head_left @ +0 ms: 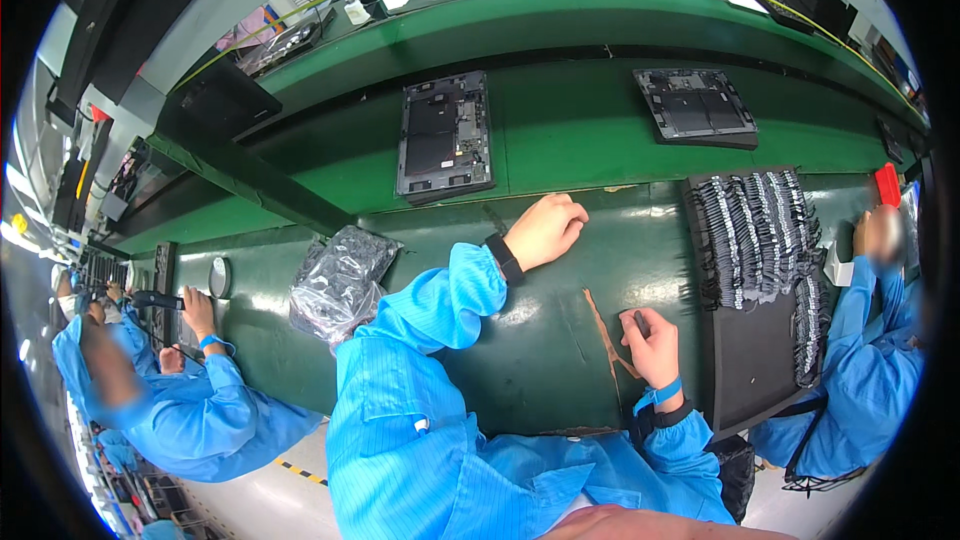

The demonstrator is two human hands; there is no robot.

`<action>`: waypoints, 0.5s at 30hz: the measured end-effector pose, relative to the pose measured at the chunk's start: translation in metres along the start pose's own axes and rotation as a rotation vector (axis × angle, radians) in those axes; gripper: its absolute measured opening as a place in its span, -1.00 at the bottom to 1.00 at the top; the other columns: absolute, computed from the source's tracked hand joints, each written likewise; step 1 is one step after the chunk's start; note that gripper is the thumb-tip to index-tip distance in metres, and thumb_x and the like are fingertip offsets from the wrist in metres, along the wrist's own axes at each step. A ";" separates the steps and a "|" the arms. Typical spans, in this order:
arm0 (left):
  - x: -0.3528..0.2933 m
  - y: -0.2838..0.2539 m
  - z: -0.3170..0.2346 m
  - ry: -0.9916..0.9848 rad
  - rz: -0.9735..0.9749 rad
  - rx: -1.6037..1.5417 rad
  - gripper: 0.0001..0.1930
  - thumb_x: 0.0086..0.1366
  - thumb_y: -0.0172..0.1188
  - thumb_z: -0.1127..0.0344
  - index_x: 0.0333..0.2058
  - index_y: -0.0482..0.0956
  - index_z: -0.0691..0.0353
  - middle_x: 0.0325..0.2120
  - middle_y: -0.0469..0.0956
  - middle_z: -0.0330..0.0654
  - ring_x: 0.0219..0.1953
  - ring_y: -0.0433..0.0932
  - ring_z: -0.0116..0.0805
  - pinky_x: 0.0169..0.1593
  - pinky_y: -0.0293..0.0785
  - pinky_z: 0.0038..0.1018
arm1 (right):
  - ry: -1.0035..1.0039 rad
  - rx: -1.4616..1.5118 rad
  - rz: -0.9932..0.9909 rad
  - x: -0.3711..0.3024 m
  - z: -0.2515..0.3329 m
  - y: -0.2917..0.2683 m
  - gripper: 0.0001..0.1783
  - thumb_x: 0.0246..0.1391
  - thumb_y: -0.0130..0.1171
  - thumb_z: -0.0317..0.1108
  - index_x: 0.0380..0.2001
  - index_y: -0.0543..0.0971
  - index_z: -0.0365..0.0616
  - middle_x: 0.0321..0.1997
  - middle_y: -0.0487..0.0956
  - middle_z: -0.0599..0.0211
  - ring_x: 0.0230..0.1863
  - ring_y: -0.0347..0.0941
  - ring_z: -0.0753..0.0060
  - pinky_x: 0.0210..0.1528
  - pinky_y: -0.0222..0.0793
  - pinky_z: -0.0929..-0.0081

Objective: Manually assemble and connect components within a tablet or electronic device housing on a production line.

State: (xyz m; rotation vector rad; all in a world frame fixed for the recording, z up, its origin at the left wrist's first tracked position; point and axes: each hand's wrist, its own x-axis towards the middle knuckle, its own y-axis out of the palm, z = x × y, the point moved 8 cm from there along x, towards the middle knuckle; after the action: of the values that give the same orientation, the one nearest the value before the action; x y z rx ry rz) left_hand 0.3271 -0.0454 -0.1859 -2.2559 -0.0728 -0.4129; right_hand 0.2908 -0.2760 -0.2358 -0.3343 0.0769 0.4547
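Currently, I have the right hand (657,350) above the near part of the green bench (530,360), its thumb and fingers closed on a small dark piece (641,321); only a bit of it shows at the fingertips, so I can't make out what kind of part it is. Just left of that hand, a forked brown streak (600,328) runs along the bench surface. My left hand (545,233) is farther forward, close to the bench's far edge, fingers curled, and from this view I cannot tell whether they enclose anything. Beyond that edge, on a green track (570,130), I see an opened flat device (440,135) with its insides facing up, and a second opened device (695,105) well off to the right. Right of my right hand lies a black tray (745,355), rows of small black-and-silver parts (755,230) packed over its far portion and down its right side. Near my left sleeve (430,295) sits a clear plastic bag (345,280) with dark contents. Blue-clad co-workers flank me, one left (215,410), one right (850,370).
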 end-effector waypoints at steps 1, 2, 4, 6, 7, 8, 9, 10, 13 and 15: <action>0.002 0.001 0.000 0.004 0.003 -0.003 -0.87 0.13 0.13 0.45 -0.35 0.59 0.31 -0.41 0.57 -0.03 -0.29 0.53 -0.04 -0.13 0.46 -0.26 | 0.001 -0.001 -0.005 -0.001 0.000 -0.001 -0.87 0.11 0.14 -0.42 -0.38 0.59 -0.28 -0.68 0.52 0.41 -0.59 0.49 0.67 -0.52 0.33 0.64; 0.006 0.003 0.000 0.008 0.006 -0.014 -0.86 0.12 0.14 0.44 -0.33 0.60 0.31 -0.42 0.57 -0.02 -0.32 0.55 -0.05 -0.17 0.48 -0.28 | 0.004 -0.002 -0.015 -0.002 -0.001 -0.003 -0.86 0.12 0.14 -0.42 -0.38 0.59 -0.28 -0.68 0.52 0.41 -0.59 0.49 0.67 -0.52 0.33 0.64; 0.019 0.005 0.000 0.030 0.025 -0.035 -0.85 0.12 0.15 0.44 -0.32 0.61 0.31 -0.42 0.58 -0.01 -0.36 0.56 -0.07 -0.21 0.49 -0.29 | 0.010 -0.012 -0.019 -0.003 -0.001 -0.005 -0.86 0.12 0.14 -0.41 -0.37 0.59 -0.28 -0.68 0.53 0.40 -0.60 0.49 0.66 -0.53 0.33 0.63; 0.043 0.007 0.013 -0.053 0.065 -0.128 -0.84 0.16 0.15 0.44 -0.28 0.62 0.32 -0.44 0.60 -0.07 -0.43 0.59 -0.20 -0.31 0.52 -0.37 | 0.017 -0.055 -0.010 -0.002 0.002 -0.005 -0.83 0.10 0.17 -0.36 -0.35 0.59 -0.27 -0.68 0.55 0.33 -0.61 0.51 0.62 -0.56 0.34 0.60; 0.057 0.013 0.030 -0.167 0.091 -0.241 -0.84 0.20 0.13 0.45 -0.26 0.61 0.33 -0.45 0.60 -0.11 -0.44 0.60 -0.27 -0.34 0.52 -0.42 | 0.005 -0.043 0.012 -0.001 0.003 -0.002 -0.83 0.10 0.16 -0.38 -0.34 0.59 -0.29 -0.62 0.56 0.33 -0.58 0.52 0.61 -0.54 0.36 0.60; 0.071 0.022 0.049 -0.283 0.124 -0.351 -0.83 0.23 0.11 0.46 -0.24 0.61 0.35 -0.46 0.61 -0.14 -0.46 0.60 -0.33 -0.36 0.53 -0.48 | -0.006 -0.031 0.032 0.000 0.002 0.001 -0.82 0.10 0.15 -0.39 -0.32 0.59 -0.31 -0.57 0.58 0.33 -0.55 0.53 0.60 -0.52 0.37 0.61; 0.089 0.031 0.063 -0.364 0.131 -0.510 -0.83 0.26 0.09 0.46 -0.23 0.59 0.39 -0.44 0.60 -0.14 -0.42 0.60 -0.34 -0.33 0.54 -0.49 | -0.009 -0.037 0.038 0.001 0.000 0.001 -0.83 0.10 0.15 -0.39 -0.32 0.59 -0.30 -0.55 0.59 0.31 -0.54 0.54 0.59 -0.50 0.39 0.60; 0.107 0.043 0.074 -0.453 0.138 -0.663 -0.82 0.29 0.07 0.46 -0.21 0.57 0.43 -0.42 0.59 -0.14 -0.39 0.60 -0.36 -0.30 0.55 -0.51 | -0.015 -0.042 0.050 0.002 -0.002 0.002 -0.83 0.10 0.15 -0.39 -0.32 0.59 -0.29 -0.52 0.61 0.29 -0.54 0.55 0.57 -0.49 0.41 0.59; 0.158 0.083 0.099 -0.713 0.020 -0.948 -0.68 0.30 0.09 0.42 -0.07 0.41 0.59 -0.26 0.52 0.09 -0.27 0.59 -0.21 -0.16 0.59 -0.42 | -0.064 -0.014 -0.003 0.002 -0.002 -0.001 -0.82 0.05 0.19 -0.33 -0.36 0.59 -0.23 -0.69 0.52 0.21 -0.68 0.48 0.44 -0.57 0.35 0.51; 0.186 0.098 0.100 -0.805 -0.035 -0.837 -0.58 0.27 0.16 0.29 -0.09 0.41 0.61 -0.24 0.53 0.13 -0.38 0.61 -0.19 -0.27 0.61 -0.40 | -0.075 -0.034 -0.029 0.001 -0.005 -0.004 -0.81 0.04 0.20 -0.32 -0.35 0.59 -0.23 -0.70 0.50 0.19 -0.69 0.46 0.42 -0.58 0.34 0.49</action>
State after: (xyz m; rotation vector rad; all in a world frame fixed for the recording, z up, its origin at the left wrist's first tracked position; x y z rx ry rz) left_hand 0.5479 -0.0508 -0.2594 -3.1078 -0.4167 0.5912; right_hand 0.2939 -0.2805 -0.2391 -0.3513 -0.0087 0.4395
